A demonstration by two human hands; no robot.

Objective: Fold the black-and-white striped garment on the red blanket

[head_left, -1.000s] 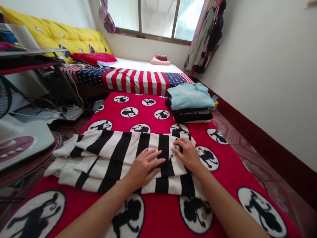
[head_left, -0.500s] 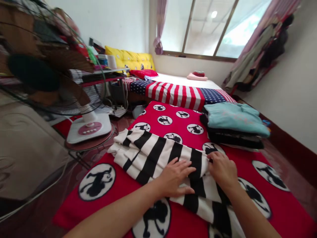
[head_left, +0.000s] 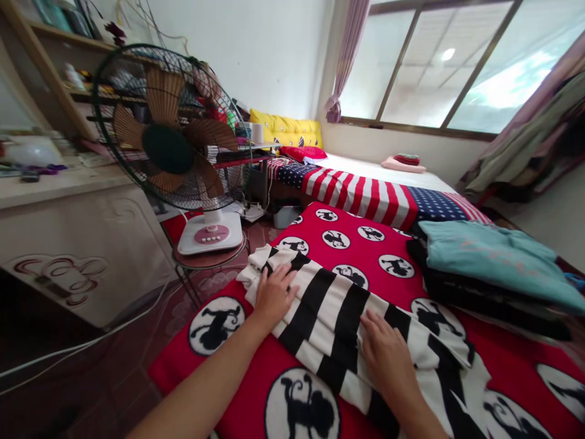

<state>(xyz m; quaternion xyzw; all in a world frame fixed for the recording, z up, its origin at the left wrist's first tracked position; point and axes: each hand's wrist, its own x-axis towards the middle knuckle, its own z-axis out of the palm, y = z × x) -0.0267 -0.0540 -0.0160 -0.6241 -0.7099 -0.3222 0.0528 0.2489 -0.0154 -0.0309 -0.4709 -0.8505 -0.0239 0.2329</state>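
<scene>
**Both palms flat on the striped cloth**

Nearest us, our right hand [head_left: 388, 353] lies palm down on the black-and-white striped garment [head_left: 338, 311], fingers spread and together with nothing pinched in its grip; our left hand [head_left: 274, 292] rests the same way near the garment's far left end, fingers open, nothing clamped. The garment lies folded lengthwise across the red blanket [head_left: 256, 390] with its printed black figures in white circles; its left end sits close to the blanket's edge, its right end trails toward the lower right corner of the view.

To do this pressing well, we judge that the palms should stay flat and slide outward along the stripes, so the layers underneath do not bunch; the stripes make a handy guide, since any skew in them shows a crooked fold; we would keep the two hands well apart, so the long cloth is held at both ends.

Just beyond to the right stands a stack of folded clothes [head_left: 489, 268], pale blue on top, dark below; to the left an electric fan [head_left: 171, 134] stands on a small round stool [head_left: 205, 262]; farther back lies a bed with a stars-and-stripes cover [head_left: 365, 195], then the window [head_left: 457, 67].
</scene>
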